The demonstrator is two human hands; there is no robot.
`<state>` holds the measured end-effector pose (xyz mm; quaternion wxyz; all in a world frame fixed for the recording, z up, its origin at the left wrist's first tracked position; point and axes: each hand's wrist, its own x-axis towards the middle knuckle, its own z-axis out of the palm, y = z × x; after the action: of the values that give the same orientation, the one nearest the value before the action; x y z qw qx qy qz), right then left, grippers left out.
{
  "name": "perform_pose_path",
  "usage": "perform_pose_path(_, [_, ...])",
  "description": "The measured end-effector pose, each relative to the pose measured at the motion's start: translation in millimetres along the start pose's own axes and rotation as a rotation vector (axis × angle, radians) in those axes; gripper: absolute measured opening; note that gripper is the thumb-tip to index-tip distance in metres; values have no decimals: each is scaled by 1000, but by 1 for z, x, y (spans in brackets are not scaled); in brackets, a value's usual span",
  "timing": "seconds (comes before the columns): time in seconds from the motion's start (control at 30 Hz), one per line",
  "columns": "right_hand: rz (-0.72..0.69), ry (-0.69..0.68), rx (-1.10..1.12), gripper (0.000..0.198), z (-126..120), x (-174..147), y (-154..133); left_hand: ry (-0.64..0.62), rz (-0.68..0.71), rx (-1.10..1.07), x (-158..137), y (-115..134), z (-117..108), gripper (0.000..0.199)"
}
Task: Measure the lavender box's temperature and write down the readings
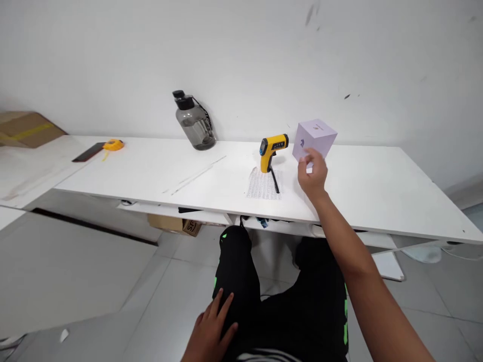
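Note:
My right hand [313, 173] is raised over the desk with its fingers curled together, in front of a pale lilac box [317, 130]. A small white patch shows by the fingertips; whether it is an object or bare desk, and whether the hand touches the box, I cannot tell. To its left stands a yellow and black infrared thermometer [268, 153], with a black pen [274, 181] beside its handle. Both are on a sheet of paper covered in writing [258, 186]. On my left thigh, my left hand [211, 329] rests with fingers spread, holding nothing.
A grey water bottle [194, 125] leans toward the wall on the white desk [381, 191]. Farther left are an orange tape measure [113, 145], a dark flat object [89, 152] and a cardboard box [30, 129]. Below the desktop runs a shelf, with another carton [169, 222] under it.

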<state>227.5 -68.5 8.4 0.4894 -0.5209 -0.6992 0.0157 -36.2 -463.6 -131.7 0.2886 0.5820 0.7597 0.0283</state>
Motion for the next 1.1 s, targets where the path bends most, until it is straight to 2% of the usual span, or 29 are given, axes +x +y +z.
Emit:
perform_pose_path(0.03, [-27,-130,-19,49,-2,-8,-10,-39,13,42,1,9,-13,64])
perform_pose_path(0.07, [-62,-204,-23,46,-2,-17,-18,-69,44,77,6,21,-27,62])
perform_pose_path(0.1, [-105,-267,-37,41,-2,-25,-23,-28,94,92,12,37,-42,60])
perform_pose_path(0.17, [-207,-483,-198,39,-5,-40,-28,93,218,104,29,71,-69,60])
perform_pose_path(0.23, [-217,-652,-335,40,-13,-53,-25,205,386,129,49,104,-93,64])
perform_pose_path(0.33, [-223,-701,-463,43,-33,-66,-16,414,638,186,89,142,-123,61])
perform_pose_path(0.4, [-200,-669,-486,47,-40,-69,-15,510,701,181,123,162,-141,61])
perform_pose_path(0.5, [-153,-675,-426,58,-31,-62,-22,493,716,206,169,185,-161,70])
perform_pose_path(0.57, [-119,-754,-401,57,-21,-58,-28,438,667,232,190,196,-167,75])
perform_pose_path(0.63, [-113,-787,-412,53,-18,-57,-29,378,679,265,202,203,-169,79])
perform_pose_path(0.7, [-142,-734,-451,49,-28,-61,-23,309,656,299,209,204,-167,84])
perform_pose_path(0.8, [-157,-624,-583,53,-57,-72,-7,225,615,314,216,200,-162,84])
perform_pose_path(0.93, [-131,-568,-691,47,-80,-78,6,245,637,285,227,192,-154,84])
perform_pose_path(1.0, [-136,-588,-682,41,-77,-77,5,253,646,262,230,191,-152,86])
perform_pose_path(1.1, [-140,-647,-662,44,-65,-72,-3,264,649,237,230,191,-151,84])
